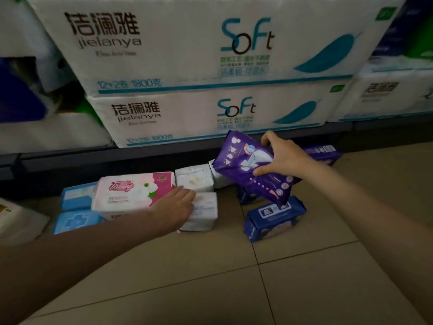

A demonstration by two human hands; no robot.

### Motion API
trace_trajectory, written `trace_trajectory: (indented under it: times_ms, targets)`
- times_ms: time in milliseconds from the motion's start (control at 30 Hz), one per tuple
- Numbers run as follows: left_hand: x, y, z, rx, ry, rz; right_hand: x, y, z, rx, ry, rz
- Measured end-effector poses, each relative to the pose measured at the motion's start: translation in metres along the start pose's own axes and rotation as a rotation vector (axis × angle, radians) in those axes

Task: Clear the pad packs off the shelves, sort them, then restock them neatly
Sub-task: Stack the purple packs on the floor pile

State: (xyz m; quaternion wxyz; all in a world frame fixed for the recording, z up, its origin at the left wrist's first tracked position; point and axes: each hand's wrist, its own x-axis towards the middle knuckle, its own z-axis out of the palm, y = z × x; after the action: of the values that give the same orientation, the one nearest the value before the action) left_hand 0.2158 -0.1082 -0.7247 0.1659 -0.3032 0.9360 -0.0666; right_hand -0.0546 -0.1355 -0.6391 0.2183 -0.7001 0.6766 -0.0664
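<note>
The right hand (284,158) grips a purple pad pack (248,165) by its side, thumb under and fingers over, and holds it tilted in the air above the floor. Just below it a dark blue pack (273,218) stands on the tiled floor (304,277), and another dark blue one (324,152) lies behind the wrist. The left hand (174,206) lies flat with straight fingers on a white pack (203,212), just beside a pink and white pack (133,193). Light blue packs (75,207) are at the far left. Behind all, big white tissue bales (187,113) fill the low shelf (70,158).
</note>
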Motion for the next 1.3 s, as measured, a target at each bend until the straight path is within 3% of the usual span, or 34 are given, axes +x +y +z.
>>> trace_trajectory:
  times_ms: [33, 100, 200, 300, 400, 533, 700, 833, 967, 1133, 1200, 1300]
  targets:
    - [-0.001, -0.003, 0.004, 0.057, -0.071, -0.019, -0.002, 0.002, 0.001, 0.014, -0.002, -0.002]
    - [-0.005, -0.015, -0.007, -0.090, -0.179, -0.085, -0.003, 0.006, 0.002, 0.089, -0.008, 0.015]
    - [0.002, -0.028, -0.034, -0.732, 0.051, -0.311, -0.003, 0.009, -0.005, 0.302, -0.023, 0.095]
    - [0.021, -0.028, -0.065, -1.480, 0.121, -0.546, -0.007, 0.009, -0.014, 0.569, -0.105, 0.146]
    - [0.039, -0.021, -0.088, -1.841, 0.194, -0.605, -0.014, 0.008, -0.021, 0.720, -0.218, 0.128]
    - [0.063, -0.009, -0.104, -1.895, 0.341, -0.556, -0.022, 0.017, -0.026, 0.911, -0.200, 0.115]
    - [0.082, -0.003, -0.133, -1.461, 0.458, -0.239, -0.041, 0.044, -0.041, 1.113, -0.162, 0.094]
    - [0.093, -0.001, -0.145, -1.483, 0.490, -0.150, -0.051, 0.055, -0.049, 0.799, -0.140, -0.027]
    - [0.103, 0.006, -0.147, -1.735, 0.410, -0.274, -0.041, 0.057, -0.043, 0.422, 0.271, -0.116]
    - [0.106, 0.000, -0.146, -2.378, 0.040, -0.357, -0.042, 0.067, -0.026, -0.347, 0.701, -0.408]
    - [0.111, 0.005, -0.145, -2.319, -0.031, -0.417, -0.045, 0.073, -0.018, -0.494, 0.752, -0.530]
    - [0.121, 0.020, -0.142, -2.211, -0.068, -0.543, -0.049, 0.083, -0.009, -0.517, 0.726, -0.585]
